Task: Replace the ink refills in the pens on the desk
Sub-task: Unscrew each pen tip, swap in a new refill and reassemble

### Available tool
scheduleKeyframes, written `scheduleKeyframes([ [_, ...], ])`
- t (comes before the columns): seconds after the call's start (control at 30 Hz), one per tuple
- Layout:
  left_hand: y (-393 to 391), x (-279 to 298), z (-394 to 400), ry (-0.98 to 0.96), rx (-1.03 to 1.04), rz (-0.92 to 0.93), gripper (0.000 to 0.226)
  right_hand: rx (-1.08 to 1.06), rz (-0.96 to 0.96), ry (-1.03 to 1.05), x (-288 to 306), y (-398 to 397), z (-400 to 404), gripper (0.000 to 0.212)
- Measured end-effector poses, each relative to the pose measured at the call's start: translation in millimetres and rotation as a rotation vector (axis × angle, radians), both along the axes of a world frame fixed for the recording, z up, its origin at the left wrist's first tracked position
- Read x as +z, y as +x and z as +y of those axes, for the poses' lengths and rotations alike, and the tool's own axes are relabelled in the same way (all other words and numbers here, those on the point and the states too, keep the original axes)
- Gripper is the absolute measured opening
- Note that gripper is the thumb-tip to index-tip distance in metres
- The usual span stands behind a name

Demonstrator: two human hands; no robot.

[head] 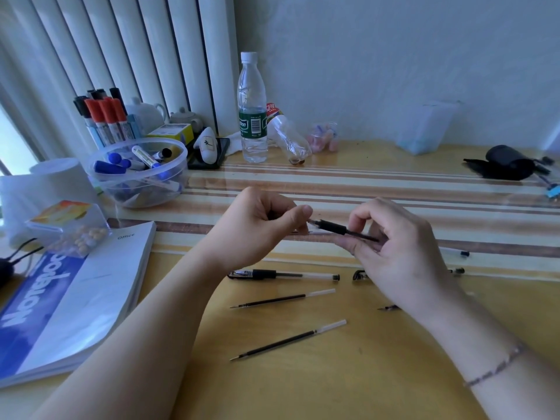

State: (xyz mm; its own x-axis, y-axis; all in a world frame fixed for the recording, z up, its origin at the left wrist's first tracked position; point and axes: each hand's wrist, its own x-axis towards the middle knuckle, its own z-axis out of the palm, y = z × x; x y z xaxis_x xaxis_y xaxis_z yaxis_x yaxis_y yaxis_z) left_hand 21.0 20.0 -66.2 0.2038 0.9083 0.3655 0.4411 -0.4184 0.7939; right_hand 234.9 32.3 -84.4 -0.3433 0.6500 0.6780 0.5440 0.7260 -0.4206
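Both hands raised over the striped part of the worktop (394,165), working one pen (331,227) between them. Your left hand (260,225) pinches the tip end with thumb and curled fingers; your right hand (394,247) curls round the barrel behind the black grip. Judged: opposing holds like this suit unscrewing or reseating the tip section, so the step in hand is opening or closing this pen.

Pen's long axis runs roughly left to right, slightly down toward your right; the tip points left, into your left hand.

On the worktop below: one assembled pen (285,274) lying left-right, tip to the left; two loose refills (283,297) and (288,340), both angled with points toward lower left, within easy reach, probably staged for insertion. Whether they are new or spent, cannot tell. Further pen parts lie partly hidden behind your right hand.

Notebook (69,298) at left, clear of the work.
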Motion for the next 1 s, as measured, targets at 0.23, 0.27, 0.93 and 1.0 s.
scheduleKeyframes([
  [0.23,-12.6,5.3,-0.6,0.001,0.136,-0.044,0.021,-0.126,-0.081,-0.074,7.0,12.6,4.0,0.021],
  [0.27,-17.4,7.4,-0.6,0.011,0.179,-0.062,0.022,-0.201,-0.116,-0.114,8.5,18.7,7.2,0.020],
  [0.93,-31.9,14.0,4.7,0.005,0.314,-0.489,0.034,0.197,-0.183,-0.418,8.8,11.1,-8.7,0.004],
  [1.0,-30.6,13.7,5.4,-0.027,0.306,-0.572,0.036,0.245,-0.320,-0.427,2.9,-0.4,-17.7,0.008],
])
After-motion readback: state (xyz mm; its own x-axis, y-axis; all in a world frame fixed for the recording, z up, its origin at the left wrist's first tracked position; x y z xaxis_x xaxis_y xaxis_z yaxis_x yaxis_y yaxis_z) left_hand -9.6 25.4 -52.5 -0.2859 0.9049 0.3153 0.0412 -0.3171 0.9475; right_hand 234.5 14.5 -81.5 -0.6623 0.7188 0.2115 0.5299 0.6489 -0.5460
